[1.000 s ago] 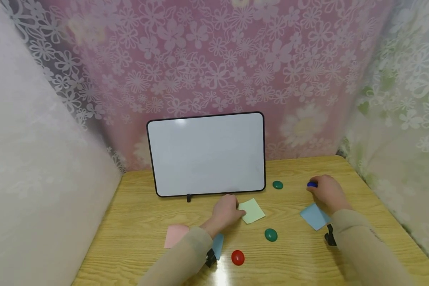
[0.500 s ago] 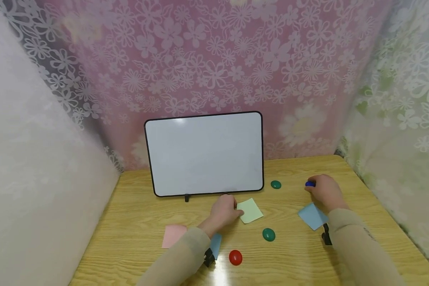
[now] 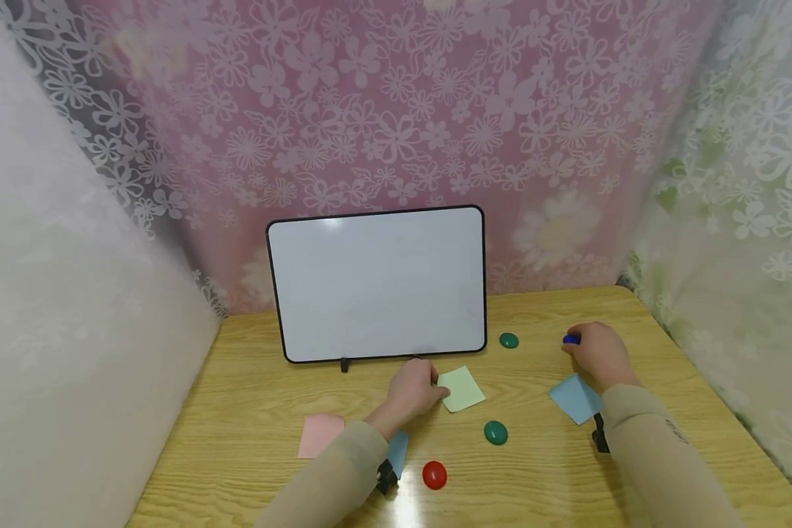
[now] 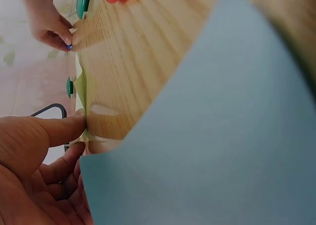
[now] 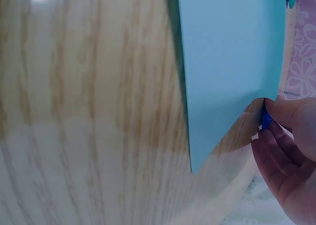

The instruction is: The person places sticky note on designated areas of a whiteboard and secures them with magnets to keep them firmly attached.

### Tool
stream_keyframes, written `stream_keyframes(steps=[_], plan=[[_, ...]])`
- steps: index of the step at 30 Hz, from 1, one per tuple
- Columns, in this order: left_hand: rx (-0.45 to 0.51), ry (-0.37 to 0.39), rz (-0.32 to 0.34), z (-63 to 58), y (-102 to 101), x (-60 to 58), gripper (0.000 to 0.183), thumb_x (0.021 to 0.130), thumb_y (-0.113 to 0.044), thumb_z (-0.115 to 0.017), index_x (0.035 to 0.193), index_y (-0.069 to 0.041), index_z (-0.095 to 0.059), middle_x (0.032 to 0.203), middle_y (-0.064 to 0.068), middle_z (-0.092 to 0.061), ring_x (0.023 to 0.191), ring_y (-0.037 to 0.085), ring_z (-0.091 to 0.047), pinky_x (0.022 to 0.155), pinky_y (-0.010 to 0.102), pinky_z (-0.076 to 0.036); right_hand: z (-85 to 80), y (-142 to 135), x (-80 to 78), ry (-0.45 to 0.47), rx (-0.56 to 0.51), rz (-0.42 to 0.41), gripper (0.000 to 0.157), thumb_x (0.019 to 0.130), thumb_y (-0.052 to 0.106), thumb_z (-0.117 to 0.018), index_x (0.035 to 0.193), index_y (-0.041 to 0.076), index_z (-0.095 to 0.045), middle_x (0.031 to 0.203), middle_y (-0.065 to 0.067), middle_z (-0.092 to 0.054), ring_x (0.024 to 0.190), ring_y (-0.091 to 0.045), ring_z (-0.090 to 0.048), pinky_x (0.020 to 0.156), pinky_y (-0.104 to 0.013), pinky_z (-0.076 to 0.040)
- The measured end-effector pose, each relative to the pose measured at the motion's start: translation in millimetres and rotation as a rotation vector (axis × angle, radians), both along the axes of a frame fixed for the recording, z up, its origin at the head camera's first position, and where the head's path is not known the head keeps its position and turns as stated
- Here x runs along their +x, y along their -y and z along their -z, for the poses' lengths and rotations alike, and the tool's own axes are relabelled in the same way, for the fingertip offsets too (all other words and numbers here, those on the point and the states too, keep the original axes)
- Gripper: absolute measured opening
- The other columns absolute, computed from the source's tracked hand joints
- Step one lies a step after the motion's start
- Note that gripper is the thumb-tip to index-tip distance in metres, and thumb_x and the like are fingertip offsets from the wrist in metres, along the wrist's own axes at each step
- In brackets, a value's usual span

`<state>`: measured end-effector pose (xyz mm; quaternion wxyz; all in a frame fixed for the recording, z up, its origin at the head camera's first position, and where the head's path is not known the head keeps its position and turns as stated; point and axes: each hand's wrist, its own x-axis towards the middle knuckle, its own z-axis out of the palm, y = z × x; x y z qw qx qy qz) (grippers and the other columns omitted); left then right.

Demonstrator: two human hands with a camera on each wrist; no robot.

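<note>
My left hand (image 3: 412,387) pinches the left edge of a pale yellow-green sticky note (image 3: 463,389) between thumb and finger, low over the table; the left wrist view shows this note (image 4: 81,89) edge-on. Over to the right, my right hand (image 3: 600,353) holds a round blue magnet (image 3: 570,339) between thumb and fingertips, at the table's surface. Much of the magnet (image 5: 266,120) is hidden by the fingers in the right wrist view. A blue sticky note (image 3: 576,400) lies just in front of that hand. Another blue note (image 3: 398,452) is partly covered by my left forearm.
A black-framed whiteboard (image 3: 378,284) stands at the back of the wooden table (image 3: 251,396). Green magnets lie right of the board (image 3: 509,340) and nearer the front (image 3: 496,433). A red magnet (image 3: 434,475) and a pink sticky note (image 3: 320,435) lie in front.
The head view has shifted slightly, so everything appears a little further left than one second ago. Both hands keep their holds, with no clear movement over the table.
</note>
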<state>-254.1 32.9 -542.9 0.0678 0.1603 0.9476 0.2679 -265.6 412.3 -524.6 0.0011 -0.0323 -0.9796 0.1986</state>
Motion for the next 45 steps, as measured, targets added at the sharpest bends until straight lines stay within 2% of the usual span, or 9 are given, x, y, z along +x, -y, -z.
stream_keyframes(steps=[10, 19, 26, 34, 40, 45], plan=[[0.009, -0.011, 0.013, 5.4, 1, -1.1, 0.028, 0.089, -0.029, -0.090, 0.082, -0.013, -0.068, 0.081, -0.006, -0.062, 0.070, 0.010, -0.053, 0.062, 0.028, -0.048, 4.4, -4, -1.9, -0.018, -0.007, -0.013, 0.044, 0.102, 0.018, -0.075, 0.130, -0.015, -0.066, 0.124, -0.039, -0.063, 0.110, -0.058, -0.061, 0.090, -0.068, -0.051], [-0.004, 0.017, 0.009, -6.1, 1, 0.8, 0.025, 0.091, -0.029, -0.088, 0.084, -0.013, -0.070, 0.083, -0.006, -0.063, 0.072, 0.010, -0.054, 0.065, 0.029, -0.049, 7.0, -12, -3.4, -0.042, -0.040, -0.047, 0.050, 0.102, 0.022, -0.074, 0.132, -0.016, -0.063, 0.126, -0.040, -0.063, 0.114, -0.060, -0.060, 0.093, -0.069, -0.051], [-0.013, -0.002, 0.012, -6.5, -1, 0.9, 0.022, 0.092, -0.025, -0.087, 0.085, -0.011, -0.071, 0.083, -0.004, -0.065, 0.072, 0.011, -0.054, 0.069, 0.029, -0.050, 3.6, -13, 0.6, -0.027, -0.053, -0.058, 0.052, 0.103, 0.023, -0.071, 0.128, -0.021, -0.061, 0.119, -0.040, -0.065, 0.108, -0.058, -0.063, 0.088, -0.066, -0.054], [0.032, 0.053, 0.004, -7.2, 1, 2.6, 0.034, 0.097, -0.020, -0.081, 0.071, -0.015, -0.059, 0.068, -0.005, -0.045, 0.061, 0.010, -0.038, 0.056, 0.027, -0.033, 10.3, -20, -0.6, -0.019, -0.071, -0.053, 0.053, 0.102, 0.030, -0.073, 0.123, -0.018, -0.065, 0.112, -0.035, -0.068, 0.100, -0.052, -0.066, 0.083, -0.062, -0.056], [0.065, 0.049, 0.000, -5.3, 3, 1.7, 0.020, 0.096, -0.018, -0.080, 0.081, -0.013, -0.069, 0.081, -0.004, -0.060, 0.066, 0.009, -0.046, 0.060, 0.026, -0.040, 13.5, -21, 0.7, -0.032, -0.131, -0.015, 0.063, 0.103, 0.042, -0.071, 0.130, -0.014, -0.064, 0.117, -0.034, -0.067, 0.104, -0.050, -0.066, 0.084, -0.062, -0.055], [0.130, 0.055, -0.008, -2.9, 8, -0.5, 0.015, 0.095, -0.017, -0.080, 0.084, -0.012, -0.072, 0.081, -0.004, -0.063, 0.068, 0.009, -0.049, 0.063, 0.028, -0.044, 12.9, -14, -1.6, -0.059, -0.178, -0.015, 0.066, 0.104, 0.048, -0.070, 0.135, -0.010, -0.063, 0.122, -0.033, -0.067, 0.108, -0.049, -0.065, 0.086, -0.061, -0.055]])
